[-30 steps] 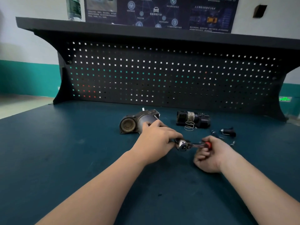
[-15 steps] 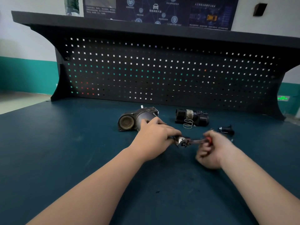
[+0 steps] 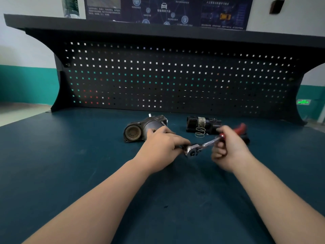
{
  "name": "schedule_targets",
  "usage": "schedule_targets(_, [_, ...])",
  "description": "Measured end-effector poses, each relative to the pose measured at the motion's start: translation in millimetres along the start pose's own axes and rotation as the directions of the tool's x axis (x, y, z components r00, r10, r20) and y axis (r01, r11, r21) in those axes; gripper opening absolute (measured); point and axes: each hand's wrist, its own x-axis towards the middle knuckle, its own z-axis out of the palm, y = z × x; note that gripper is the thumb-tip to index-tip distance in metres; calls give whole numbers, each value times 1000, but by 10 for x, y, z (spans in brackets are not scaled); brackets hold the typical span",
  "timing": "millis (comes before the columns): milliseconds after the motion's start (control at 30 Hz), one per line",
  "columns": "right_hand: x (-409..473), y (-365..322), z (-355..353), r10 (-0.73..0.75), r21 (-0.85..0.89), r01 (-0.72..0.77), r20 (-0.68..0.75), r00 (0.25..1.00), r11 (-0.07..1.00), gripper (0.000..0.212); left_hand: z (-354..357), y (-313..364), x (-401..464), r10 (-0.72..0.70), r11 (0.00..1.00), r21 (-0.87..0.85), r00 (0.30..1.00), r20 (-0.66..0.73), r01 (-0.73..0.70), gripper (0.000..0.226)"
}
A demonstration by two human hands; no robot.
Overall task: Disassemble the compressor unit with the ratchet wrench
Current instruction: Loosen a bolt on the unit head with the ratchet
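Note:
The grey compressor body [image 3: 140, 128] lies on its side on the blue bench, its round opening facing me. My left hand [image 3: 162, 149] is just in front of it, fingers curled, pinching something small at the head of the ratchet wrench [image 3: 197, 149]. My right hand [image 3: 228, 148] grips the wrench's red handle, whose end sticks out behind the fist and is blurred. The chrome head points left toward my left fingertips. What sits under the head is hidden by my fingers.
A black cylindrical part [image 3: 202, 123] lies behind the wrench with a wire spring [image 3: 200, 132] leaning on it. A small black piece [image 3: 247, 139] is partly hidden behind my right hand. The black pegboard [image 3: 175, 80] closes off the back of the bench.
My right hand has swung the wrench handle up and away from me, so the handle now angles back to the right. My left hand has stayed at the wrench head.

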Motion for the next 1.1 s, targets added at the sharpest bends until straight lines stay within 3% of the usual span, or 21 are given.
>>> schedule_targets(67, [-7, 126, -30, 273, 127, -269, -16, 962, 955, 31, 5, 2, -3, -15, 1000, 0, 1000, -7, 15, 26])
schedule_targets(100, [-10, 163, -21, 286, 148, -281, -11, 958, 948, 29, 1, 0, -7, -13, 1000, 4, 1000, -4, 13, 27])
schedule_targets(133, [-2, 164, -4, 227, 146, -224, -6, 974, 964, 27, -8, -3, -14, -4, 1000, 14, 1000, 3, 4, 28])
schedule_targets(200, [-1, 71, 44, -30, 106, 27, 29, 999, 994, 27, -28, -2, -28, 31, 998, 55, 999, 25, -32, 31])
schedule_targets(233, [-5, -8, 71, -199, 81, 193, 73, 977, 978, 27, -35, 0, -33, 46, 996, 70, 998, 34, -48, 32])
schedule_targets(300, [-67, -139, 117, -466, -32, 484, 224, 856, 874, 29, -37, 2, -33, 45, 998, 45, 998, 31, -47, 29])
schedule_targets(367, [-136, -167, 155, -559, -118, 620, 327, 762, 776, 32, -25, -1, -29, 25, 1000, -3, 1000, 5, -25, 26])
schedule_targets(400, [-141, -157, 154, -562, -134, 623, 316, 764, 771, 33, -17, -2, -27, 16, 1000, -14, 1000, -6, -16, 25])
schedule_targets(467, [-110, -117, 118, -473, -142, 502, 194, 859, 853, 35, 7, -3, -18, 3, 1000, -24, 1000, -24, -4, 25])
schedule_targets(533, [-52, -30, 39, -168, -81, 169, 27, 985, 982, 36, 27, 4, -9, -19, 998, -55, 998, -59, 15, 26])
schedule_targets(600, [-45, 112, -13, 182, 68, -181, -16, 983, 981, 34, 30, 14, -1, -41, 996, -79, 996, -84, 34, 26])
schedule_targets(667, [-41, 169, -7, 251, 154, -250, 14, 968, 956, 32, 19, 22, -5, -40, 998, -56, 997, -70, 36, 26])
schedule_targets(733, [-28, 90, 8, 51, 131, -56, 43, 998, 990, 31, -9, 22, -15, -22, 1000, -17, 999, -34, 21, 27])
schedule_targets(767, [-24, 20, 25, -123, 99, 115, 79, 989, 988, 32, -23, 18, -20, -5, 1000, 5, 1000, -14, 5, 28])
schedule_targets(833, [-88, -125, 67, -454, -34, 471, 216, 865, 881, 34, -43, 9, -31, 18, 1000, 18, 1000, 18, -19, 29])
schedule_targets(867, [-142, -163, 92, -544, -118, 593, 289, 788, 796, 34, -48, 7, -32, 12, 1000, 1, 1000, 24, -12, 29])
schedule_targets(933, [-197, -173, 122, -596, -211, 671, 327, 734, 711, 34, -37, -1, -31, -13, 999, -44, 1000, 12, 13, 29])
schedule_targets(967, [-190, -162, 119, -584, -221, 646, 289, 759, 730, 35, -26, -2, -24, -19, 998, -52, 1000, 1, 19, 29])
schedule_targets(1033, [-139, -126, 88, -438, -204, 456, 132, 889, 866, 33, -3, 5, -12, -25, 999, -43, 1000, -17, 24, 28])
schedule_targets(1100, [-95, -34, 23, -78, -104, 75, -29, 996, 992, 29, 13, 16, 1, -40, 998, -43, 998, -43, 38, 28])
